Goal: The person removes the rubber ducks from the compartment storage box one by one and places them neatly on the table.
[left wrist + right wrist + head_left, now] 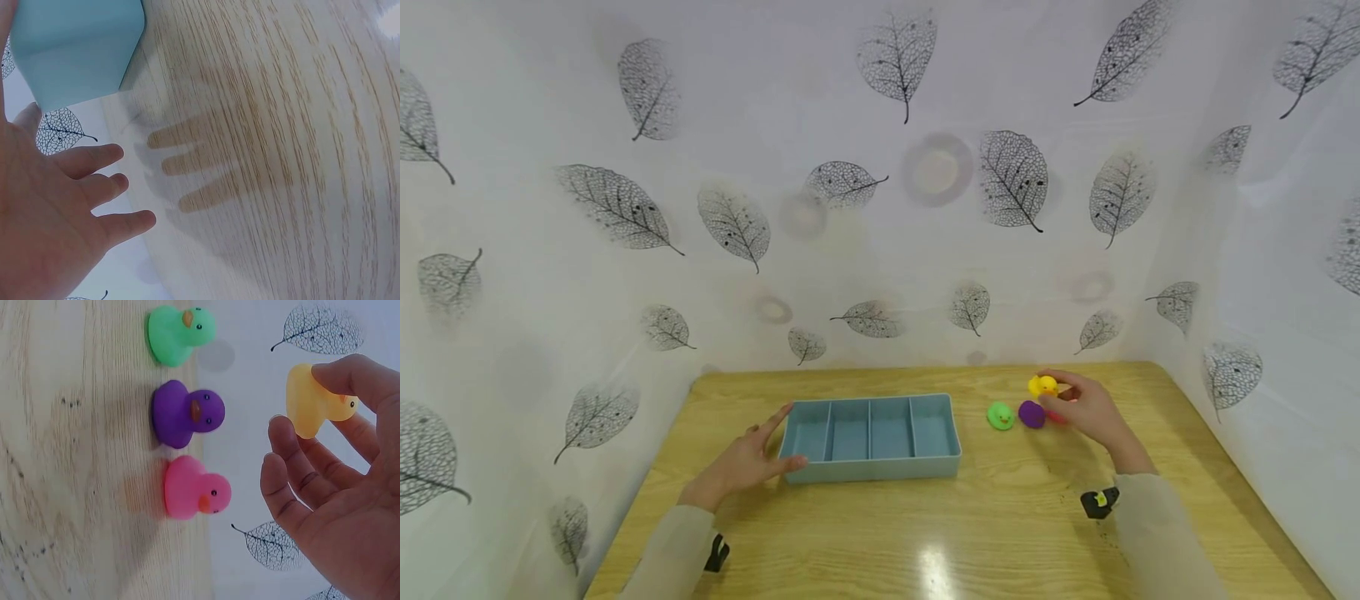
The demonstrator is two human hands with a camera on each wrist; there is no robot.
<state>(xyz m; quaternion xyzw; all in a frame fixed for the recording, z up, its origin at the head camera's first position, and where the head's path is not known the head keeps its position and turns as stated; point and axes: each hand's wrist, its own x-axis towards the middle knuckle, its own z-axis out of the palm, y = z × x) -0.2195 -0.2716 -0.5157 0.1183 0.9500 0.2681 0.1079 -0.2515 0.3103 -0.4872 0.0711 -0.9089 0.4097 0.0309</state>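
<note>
My right hand (pixel 1086 410) pinches a yellow rubber duck (pixel 306 403) between thumb and fingers, held up off the table. Beside it on the table sit a green rubber duck (pixel 172 337), a purple rubber duck (pixel 178 415) and a pink rubber duck (pixel 190 487) in a row. In the head view the right hand partly covers the pink one. My left hand (pixel 745 458) spans the left end of a blue-grey divided tray (pixel 880 472), thumb at its front corner and index finger at the back corner. Its other fingers (pixel 128 226) stretch out straight in the left wrist view.
The tray's side-by-side compartments (pixel 890 433) hold nothing. A wooden table (pixel 850 533) bears everything, and white leaf-print cloth (pixel 880 250) hangs around its back and sides. Small dark specks (pixel 37 550) mark the wood near the right wrist.
</note>
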